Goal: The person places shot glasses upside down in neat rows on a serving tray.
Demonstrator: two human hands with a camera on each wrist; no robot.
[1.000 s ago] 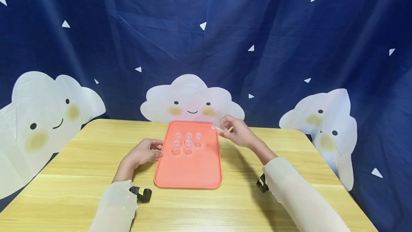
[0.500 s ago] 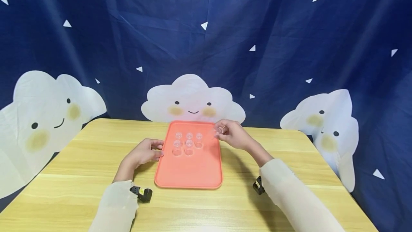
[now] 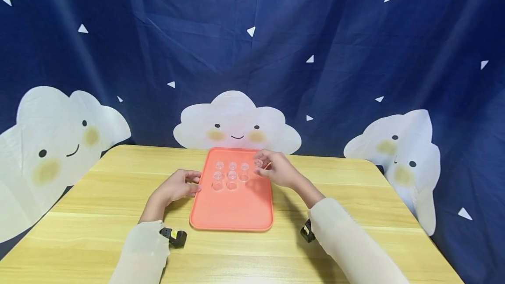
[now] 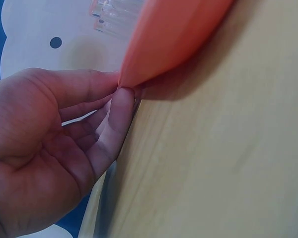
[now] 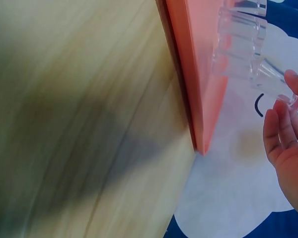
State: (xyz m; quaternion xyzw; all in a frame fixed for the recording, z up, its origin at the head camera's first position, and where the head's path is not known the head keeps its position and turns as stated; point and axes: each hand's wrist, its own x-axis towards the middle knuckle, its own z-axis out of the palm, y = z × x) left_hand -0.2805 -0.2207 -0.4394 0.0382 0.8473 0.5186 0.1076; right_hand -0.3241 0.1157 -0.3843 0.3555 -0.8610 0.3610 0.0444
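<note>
Just over the far right part of the orange tray (image 3: 236, 209), a small clear cup (image 3: 258, 163) is pinched in the fingertips of the right hand (image 3: 276, 171), beside the rows of clear cups (image 3: 232, 174) already standing there. Meanwhile the left hand (image 3: 177, 186) grips the tray's left edge, thumb and fingers curled on its rim, on the wooden desk (image 3: 98, 214).

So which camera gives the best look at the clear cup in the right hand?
The right wrist view: the clear cup fills the frame, pinched by the right hand. The head view shows it tiny; the left wrist view doesn't show it.
</note>
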